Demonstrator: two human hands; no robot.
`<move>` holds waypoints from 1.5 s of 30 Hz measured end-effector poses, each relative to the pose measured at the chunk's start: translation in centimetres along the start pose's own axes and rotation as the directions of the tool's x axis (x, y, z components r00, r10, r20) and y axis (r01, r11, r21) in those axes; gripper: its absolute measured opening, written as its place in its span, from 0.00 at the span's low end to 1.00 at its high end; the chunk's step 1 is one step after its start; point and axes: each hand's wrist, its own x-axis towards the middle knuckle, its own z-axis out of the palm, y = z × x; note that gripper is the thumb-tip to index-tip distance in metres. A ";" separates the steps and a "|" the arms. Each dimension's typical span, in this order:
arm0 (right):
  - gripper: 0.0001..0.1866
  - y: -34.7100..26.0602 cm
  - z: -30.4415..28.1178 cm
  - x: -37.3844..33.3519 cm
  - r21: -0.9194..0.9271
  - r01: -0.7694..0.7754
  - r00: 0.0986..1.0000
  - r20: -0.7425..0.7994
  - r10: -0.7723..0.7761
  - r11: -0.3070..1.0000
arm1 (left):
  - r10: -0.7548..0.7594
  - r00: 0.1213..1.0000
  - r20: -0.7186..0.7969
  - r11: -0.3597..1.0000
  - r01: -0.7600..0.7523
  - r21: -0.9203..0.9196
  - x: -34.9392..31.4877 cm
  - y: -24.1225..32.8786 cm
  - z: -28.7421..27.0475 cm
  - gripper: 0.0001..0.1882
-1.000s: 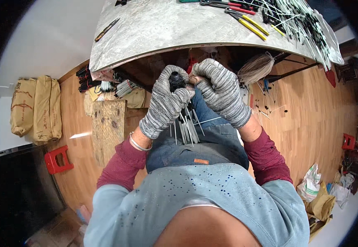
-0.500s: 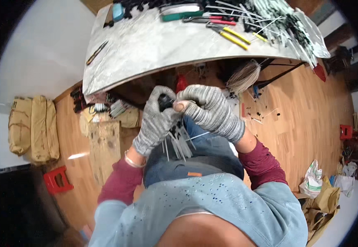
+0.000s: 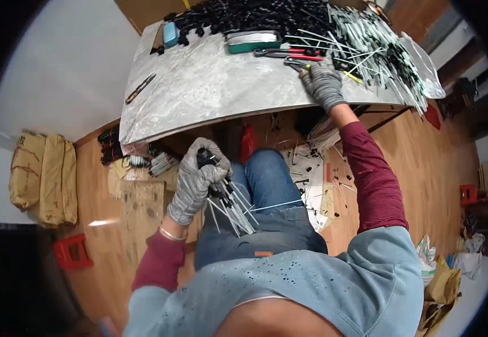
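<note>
My left hand (image 3: 192,177), in a grey knitted glove, is closed around a bundle of thin white sticks with black ends (image 3: 234,209). The bundle is tilted above my lap, its black top showing between thumb and fingers and its white ends fanning toward me. My right hand (image 3: 323,85), gloved the same way, reaches to the table's front right part. Its fingers curl over the handles of yellow-handled pliers (image 3: 294,63), whose dark head shows beside the fingertips; most of the handles are hidden. Just beyond lie red-handled pliers (image 3: 303,53).
The grey table (image 3: 216,84) holds a heap of black pieces (image 3: 249,17), white sticks (image 3: 373,45), a green box (image 3: 253,42) and a slim dark tool (image 3: 140,88). A wooden bench (image 3: 143,210) stands left; red stools (image 3: 73,251) and wrapped parcels (image 3: 44,180) are further out.
My right hand has left the bundle and moved forward and right onto the yellow-handled pliers. My left hand has shifted down and left, still holding the bundle.
</note>
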 end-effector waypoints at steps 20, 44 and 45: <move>0.16 -8.5 -13.3 -6.9 0.440 0.561 0.746 0.098 -0.659 0.701 | -0.058 0.987 0.153 0.993 0.073 -0.098 1.0 -1.6 0.7 0.12; 0.13 -9.0 -9.3 -9.5 0.642 0.516 0.773 -0.064 -0.632 0.567 | -0.044 0.954 0.296 0.987 0.087 -0.133 0.2 -1.3 0.8 0.13; 0.14 -9.0 -9.3 -9.8 0.651 0.485 0.796 -0.052 -0.603 0.584 | -0.037 0.959 0.280 0.990 0.074 -0.121 0.4 -1.5 0.9 0.13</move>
